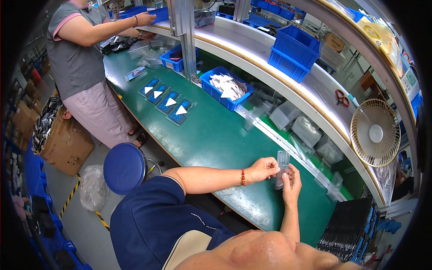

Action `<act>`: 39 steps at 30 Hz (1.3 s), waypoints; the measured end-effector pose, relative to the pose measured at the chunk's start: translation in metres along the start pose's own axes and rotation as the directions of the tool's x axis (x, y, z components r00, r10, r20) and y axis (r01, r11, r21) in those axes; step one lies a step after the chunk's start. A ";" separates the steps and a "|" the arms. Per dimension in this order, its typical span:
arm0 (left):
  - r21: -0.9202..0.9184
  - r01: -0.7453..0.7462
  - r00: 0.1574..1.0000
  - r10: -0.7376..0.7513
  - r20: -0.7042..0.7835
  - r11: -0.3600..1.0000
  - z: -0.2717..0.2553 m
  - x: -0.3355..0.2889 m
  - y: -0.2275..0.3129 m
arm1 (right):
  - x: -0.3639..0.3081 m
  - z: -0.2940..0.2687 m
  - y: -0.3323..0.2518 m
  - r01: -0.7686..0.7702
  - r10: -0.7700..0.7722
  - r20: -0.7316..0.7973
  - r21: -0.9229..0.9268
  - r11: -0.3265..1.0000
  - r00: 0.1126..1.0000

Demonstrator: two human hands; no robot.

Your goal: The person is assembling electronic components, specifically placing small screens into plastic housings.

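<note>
Between my two hands is a clear plastic blister tray (pixel 283 158), held upright over the green bench (pixel 234 153). My left hand (pixel 263 170), with a red bead bracelet at its wrist, pinches the tray's left edge. Wrapped about the right side and lower part of it are the fingers of my right hand (pixel 291 182). Further left on the bench lie several flat clear packs with blue contents, such as the nearest blue pack (pixel 177 118), each topped with a white triangular piece (pixel 181 110).
A blue bin (pixel 230 104) of white pieces stands along the bench's back, beside clear plastic trays (pixel 306 130). Black flat items (pixel 346 227) are stacked at right. The shelf carries blue bins (pixel 294 51), scissors (pixel 342 97) and a fan (pixel 375 133). Another person (pixel 85 58) works at far left, near a stool (pixel 125 168).
</note>
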State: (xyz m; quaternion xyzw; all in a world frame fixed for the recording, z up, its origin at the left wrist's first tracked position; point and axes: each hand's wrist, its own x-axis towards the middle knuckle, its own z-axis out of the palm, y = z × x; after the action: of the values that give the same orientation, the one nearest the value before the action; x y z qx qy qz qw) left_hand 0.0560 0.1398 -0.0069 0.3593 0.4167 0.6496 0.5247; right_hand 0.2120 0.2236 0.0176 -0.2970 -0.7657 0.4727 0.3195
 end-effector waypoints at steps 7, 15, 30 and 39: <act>-0.005 0.153 0.987 -0.153 -0.055 0.988 -0.005 0.006 0.004 | 0.003 -0.020 -0.016 -0.112 0.026 -0.216 -0.394 0.912 0.976; -0.051 0.201 0.976 -0.204 -0.073 0.978 -0.006 0.003 0.006 | -0.014 -0.064 -0.014 -0.283 -0.068 -0.318 -0.908 0.310 0.946; -0.173 0.293 0.955 -0.297 0.000 0.940 -0.019 0.001 0.011 | -0.005 -0.012 -0.023 -0.292 0.258 -0.154 -0.281 0.914 0.954; -0.205 0.263 0.960 -0.234 0.156 0.943 -0.015 0.002 0.016 | -0.014 0.006 -0.035 -0.010 -0.022 -0.128 -0.245 0.970 0.992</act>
State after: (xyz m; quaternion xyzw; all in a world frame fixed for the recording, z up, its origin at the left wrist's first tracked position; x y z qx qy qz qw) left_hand 0.0356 0.1380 0.0021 0.2835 0.3481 0.5962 0.6656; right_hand 0.2106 0.1962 0.0443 -0.3620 -0.7967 0.3534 0.3307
